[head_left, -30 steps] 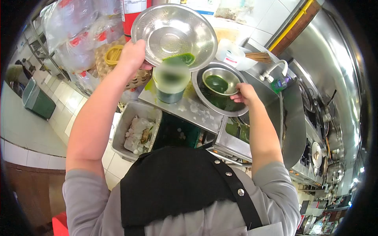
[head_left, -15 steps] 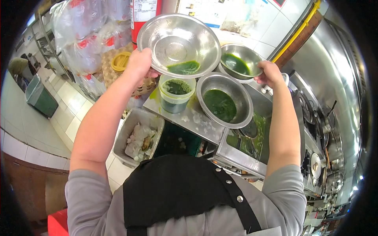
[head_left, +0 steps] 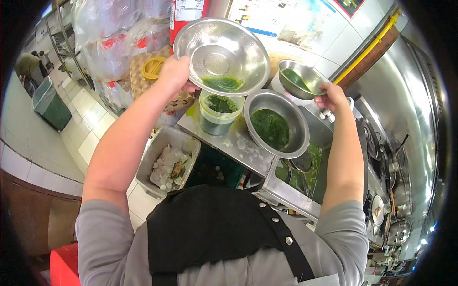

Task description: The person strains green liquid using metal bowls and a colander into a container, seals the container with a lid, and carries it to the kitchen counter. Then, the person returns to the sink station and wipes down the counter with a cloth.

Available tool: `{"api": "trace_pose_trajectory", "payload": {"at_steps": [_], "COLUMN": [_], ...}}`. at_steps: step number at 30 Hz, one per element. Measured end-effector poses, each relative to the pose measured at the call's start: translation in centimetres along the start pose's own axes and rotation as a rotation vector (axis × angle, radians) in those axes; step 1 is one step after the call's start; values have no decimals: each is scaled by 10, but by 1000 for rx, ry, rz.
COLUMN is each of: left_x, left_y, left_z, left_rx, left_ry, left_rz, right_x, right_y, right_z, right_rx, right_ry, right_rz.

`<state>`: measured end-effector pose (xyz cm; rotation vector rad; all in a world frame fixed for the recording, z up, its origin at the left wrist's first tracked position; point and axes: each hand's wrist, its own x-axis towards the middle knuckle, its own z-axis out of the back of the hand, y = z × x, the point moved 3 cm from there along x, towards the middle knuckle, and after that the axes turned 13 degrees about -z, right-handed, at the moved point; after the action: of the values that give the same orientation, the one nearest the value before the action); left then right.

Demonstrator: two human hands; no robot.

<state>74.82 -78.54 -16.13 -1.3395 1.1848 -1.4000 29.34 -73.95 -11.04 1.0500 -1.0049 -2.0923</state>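
My left hand (head_left: 177,75) grips the rim of a large perforated steel colander (head_left: 224,50), tilted above a clear plastic tub (head_left: 217,125). Green liquid lies in the colander's lower side, and the tub holds green, frothy liquid. My right hand (head_left: 330,96) holds a small steel bowl (head_left: 312,78) by its right rim, tilted, with some green liquid inside. Below and between them, a larger steel bowl (head_left: 299,136) with dark green liquid stands on the steel counter (head_left: 250,155), beside the sink.
A grey bin (head_left: 192,148) with scraps stands below the counter's left end. A sink (head_left: 310,183) with green residue is at the right. Egg trays with a yellow lid (head_left: 152,68), bagged containers (head_left: 107,52) and a red extinguisher (head_left: 188,14) are behind. A stove lies far right.
My right hand has lifted the small bowl out of the larger bowl and up to the right. The colander stays over the tub, now with a wider pool of green liquid in it.
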Motion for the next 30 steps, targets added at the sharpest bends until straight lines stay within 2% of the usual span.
{"api": "trace_pose_trajectory", "payload": {"at_steps": [3,11,16,30], "left_x": [-3,-2,-1,-4], "left_y": [2,2,4,0], "left_z": [-2,-7,-11,-16], "left_rx": [-2,15,29,-2], "left_ry": [-7,15,28,34], "left_rz": [4,4,-3,-4], "right_x": [-5,-29,-38,-56], "right_y": [11,45,60,88], "right_z": [8,-19,-51,-112], "right_rx": [-11,39,-31,-256], "right_ry": [-51,8,84,71], "right_rz": [52,120,196,365]}}
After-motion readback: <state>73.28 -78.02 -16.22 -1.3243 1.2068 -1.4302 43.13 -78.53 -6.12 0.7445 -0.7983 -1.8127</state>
